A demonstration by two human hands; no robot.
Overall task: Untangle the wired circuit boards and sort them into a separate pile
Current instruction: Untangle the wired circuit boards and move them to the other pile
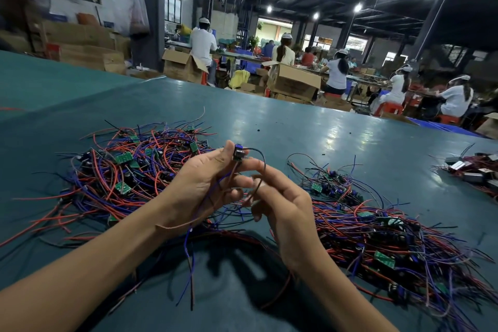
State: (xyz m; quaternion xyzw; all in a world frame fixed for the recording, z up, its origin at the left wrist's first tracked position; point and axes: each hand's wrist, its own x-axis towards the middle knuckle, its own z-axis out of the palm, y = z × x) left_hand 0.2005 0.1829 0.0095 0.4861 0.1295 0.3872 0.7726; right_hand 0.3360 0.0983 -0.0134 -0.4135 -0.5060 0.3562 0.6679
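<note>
My left hand (204,183) pinches a small wired circuit board (239,154) between thumb and fingertips, raised above the table's middle. Its blue, red and dark wires hang down past my wrist toward the table. My right hand (283,202) is just right of it, and a fingertip and thumb pinch a thin dark wire that loops from the board. A tangled pile of green boards with red and blue wires (126,170) lies on the left. A second pile (382,240) with straighter wires spreads on the right.
The table has a teal cover (310,127). A smaller heap of boxed parts with wires (474,170) sits at the far right edge. Beyond the table stand cardboard boxes (293,81) and several seated people at benches.
</note>
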